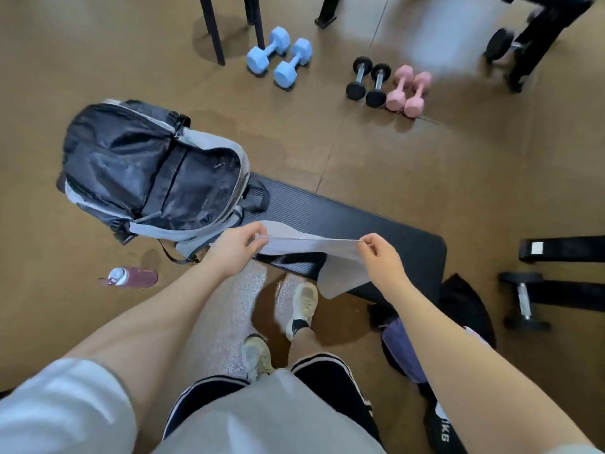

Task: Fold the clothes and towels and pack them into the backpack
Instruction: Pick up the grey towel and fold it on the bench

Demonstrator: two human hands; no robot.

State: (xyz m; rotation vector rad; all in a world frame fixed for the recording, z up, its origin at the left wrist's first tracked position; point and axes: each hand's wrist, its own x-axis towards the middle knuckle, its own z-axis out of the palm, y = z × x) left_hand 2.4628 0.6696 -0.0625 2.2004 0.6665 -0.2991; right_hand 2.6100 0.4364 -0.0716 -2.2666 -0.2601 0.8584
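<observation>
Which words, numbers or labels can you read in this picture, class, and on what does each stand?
"KG": white letters on the black weight at the bottom right; any number before it is cut off and blurred.
White label on the black bar at the right: blank or too small to read.
Backpack, bottle, dumbbells: no readable text.

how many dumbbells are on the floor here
At least 8: two blue dumbbells near the chair legs, two black ones beside two pink ones, one blurred black one top right, one chrome-handled one at the right edge. Others may be hidden.
</observation>
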